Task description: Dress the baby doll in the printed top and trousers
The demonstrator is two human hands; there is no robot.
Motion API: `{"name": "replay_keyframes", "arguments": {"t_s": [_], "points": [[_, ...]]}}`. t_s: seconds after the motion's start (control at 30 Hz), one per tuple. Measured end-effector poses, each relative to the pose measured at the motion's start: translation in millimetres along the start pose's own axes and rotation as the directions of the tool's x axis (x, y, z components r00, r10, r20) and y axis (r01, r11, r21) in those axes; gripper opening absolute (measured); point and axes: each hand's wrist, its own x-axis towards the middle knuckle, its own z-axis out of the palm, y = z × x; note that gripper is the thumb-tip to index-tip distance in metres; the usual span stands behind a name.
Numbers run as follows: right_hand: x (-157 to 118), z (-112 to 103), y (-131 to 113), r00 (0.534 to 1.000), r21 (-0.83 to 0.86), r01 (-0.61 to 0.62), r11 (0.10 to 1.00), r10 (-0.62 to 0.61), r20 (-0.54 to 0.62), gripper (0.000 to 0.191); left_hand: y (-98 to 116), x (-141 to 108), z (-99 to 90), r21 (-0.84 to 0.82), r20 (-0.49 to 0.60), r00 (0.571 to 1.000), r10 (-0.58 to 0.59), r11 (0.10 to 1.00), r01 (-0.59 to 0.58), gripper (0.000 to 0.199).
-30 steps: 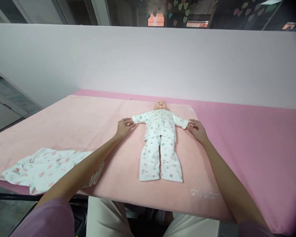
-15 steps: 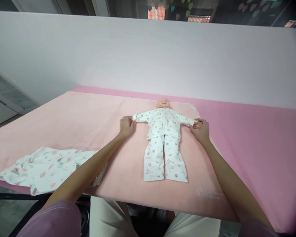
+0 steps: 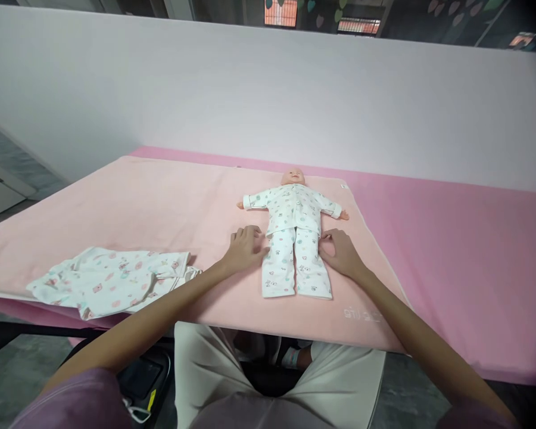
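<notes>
A baby doll (image 3: 293,176) lies on its back, head toward the wall and arms spread. It wears a white printed long-sleeved shirt (image 3: 290,208) and matching trousers (image 3: 279,268). Its small hands show beyond both cuffs. My left hand (image 3: 246,249) is beside the waist and thigh of the trousers, thumb and fingers apart, thumb tip at the cloth's edge. On the opposite side my right hand (image 3: 342,253) is similarly spread, fingertips at the trouser edge. Whether either hand presses on the cloth I cannot tell.
A peach mat (image 3: 183,196) covers part of the pink table (image 3: 464,268). Folded white printed clothing (image 3: 116,280) lies at the front left, close to my left forearm. A white wall (image 3: 268,101) rises behind the table. My legs are below the front edge.
Both hands have left the sleeve cuffs and come down and inward to the sides of the trousers. The doll's hands now show past the cuffs. The view has shifted slightly.
</notes>
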Motion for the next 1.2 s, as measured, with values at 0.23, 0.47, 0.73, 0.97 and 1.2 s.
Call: {"name": "replay_keyframes", "arguments": {"t_s": [0.23, 0.47, 0.73, 0.97, 1.2], "points": [[18.5, 19.1, -14.4, 0.992, -0.172, -0.118, 0.978, 0.108, -0.067, 0.025, 20.9, 37.3, 13.2, 0.138, 0.019, 0.996, -0.093, 0.986, 0.089, 0.02], [-41.2, -15.9, -31.3, 0.993, -0.168, -0.112, 0.979, 0.106, -0.043, 0.033, 40.5, -33.6, -8.6, 0.195, -0.025, 0.995, -0.094, 0.976, 0.097, 0.034], [-95.6, 3.2, -131.0, 0.945, -0.135, 0.318, 0.939, -0.301, 0.131, 0.03, 71.0, -131.7, -8.7, 0.012, 0.025, 0.999, 0.045, 0.999, -0.046, 0.049], [-84.5, 37.6, -140.3, 0.953, -0.129, 0.287, 0.949, -0.297, -0.063, 0.011, 76.0, -129.8, -2.7, 0.009, -0.063, 0.998, 0.03, 1.0, -0.029, 0.011], [-108.7, 11.1, -143.9, 0.946, -0.106, 0.298, 0.949, -0.309, -0.102, 0.014, 80.7, -158.2, -5.6, 0.036, -0.173, 0.982, 0.071, 0.997, -0.066, 0.019]]}}
